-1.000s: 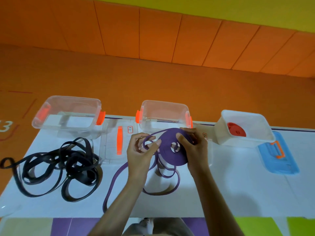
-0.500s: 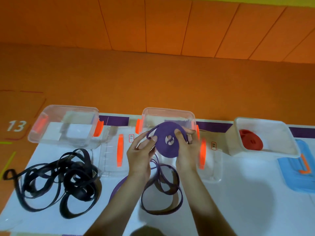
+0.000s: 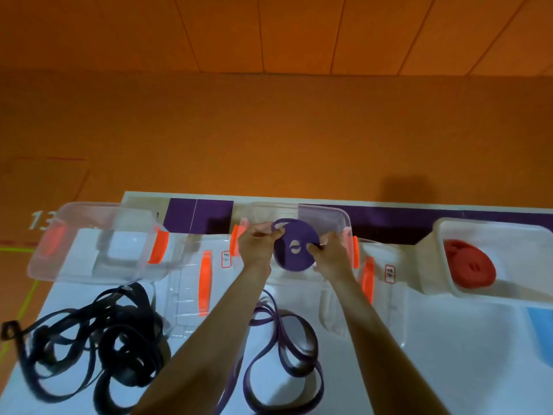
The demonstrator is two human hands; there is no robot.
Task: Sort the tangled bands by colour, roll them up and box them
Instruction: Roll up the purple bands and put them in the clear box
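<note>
Purple roll [image 3: 294, 245] on edge, face toward camera, just over the middle clear box [image 3: 335, 217]. Left hand [image 3: 257, 245] pinches its upper-left edge. Right hand [image 3: 330, 254] grips the right rim. Both equally near. Unwound tail [image 3: 287, 339] lies nearer the person on the table [image 3: 449, 354], probably attached; blurred.

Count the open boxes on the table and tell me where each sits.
3. The left clear box, beyond the black bands; the middle clear box, behind the purple roll; the white box at right, holding a red roll. The frame's right edge may hide more.
</note>
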